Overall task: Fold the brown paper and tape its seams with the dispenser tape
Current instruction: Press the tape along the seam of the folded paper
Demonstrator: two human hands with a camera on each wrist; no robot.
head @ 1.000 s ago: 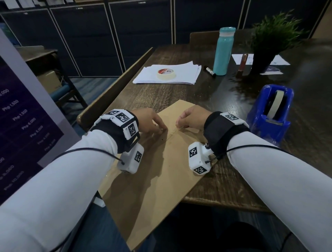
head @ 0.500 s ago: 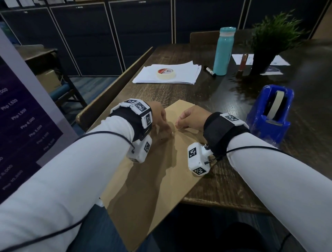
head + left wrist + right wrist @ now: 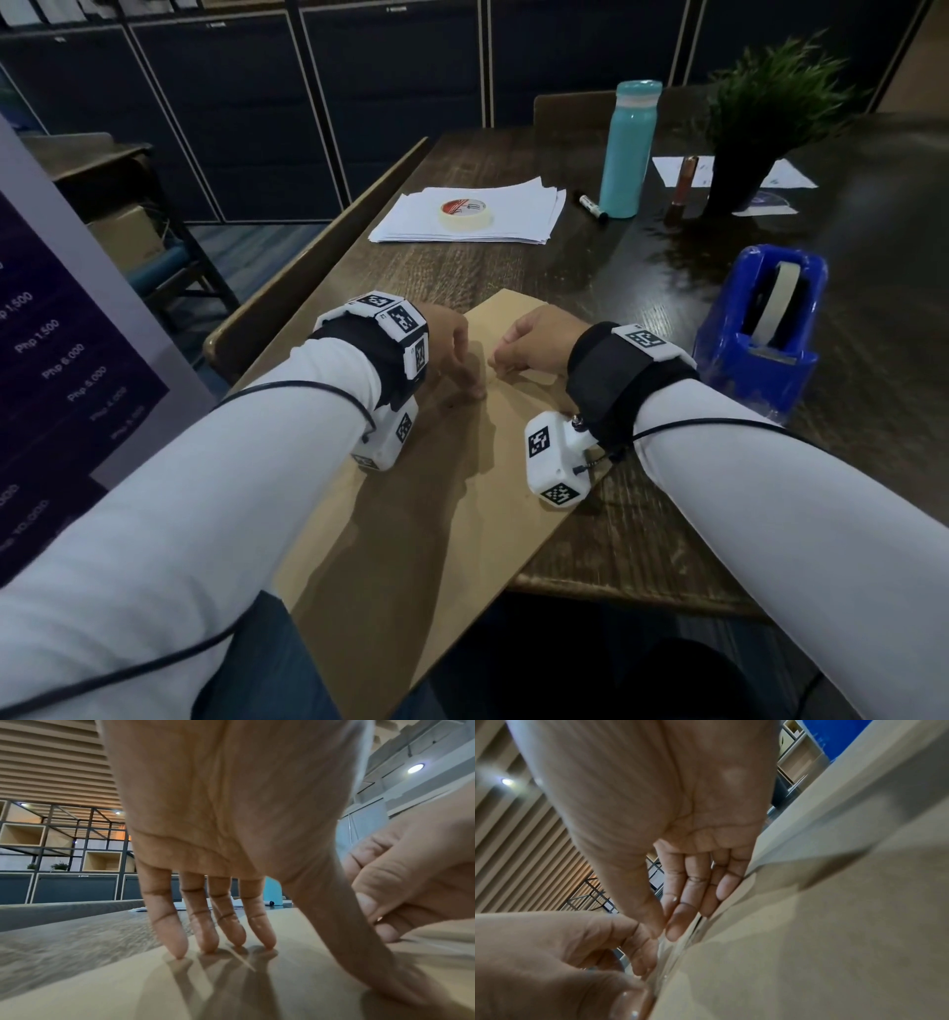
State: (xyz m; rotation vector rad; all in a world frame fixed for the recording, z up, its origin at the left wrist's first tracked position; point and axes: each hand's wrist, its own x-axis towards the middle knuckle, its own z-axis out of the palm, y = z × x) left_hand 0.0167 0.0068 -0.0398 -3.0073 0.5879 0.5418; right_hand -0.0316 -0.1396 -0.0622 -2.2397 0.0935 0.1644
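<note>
The folded brown paper (image 3: 436,514) lies on the dark wooden table (image 3: 642,539), its near end hanging over the table's edge. My left hand (image 3: 454,360) rests on the paper; its straight fingertips (image 3: 236,939) and thumb press down beside the middle seam. Just to its right, my right hand (image 3: 529,344) has curled fingers. Thumb and forefinger (image 3: 663,929) pinch what looks like a thin glossy strip of tape running down to the paper (image 3: 808,943). The blue tape dispenser (image 3: 755,349) stands right of my right wrist.
A roll of masking tape (image 3: 466,211) sits on a stack of white sheets (image 3: 518,226) at the back. A teal bottle (image 3: 627,149), a marker (image 3: 593,204) and a potted plant (image 3: 760,118) stand behind. A printed banner (image 3: 61,360) rises at the left.
My left hand has slid forward and right along the paper, closer to the right hand. The right hand has barely moved.
</note>
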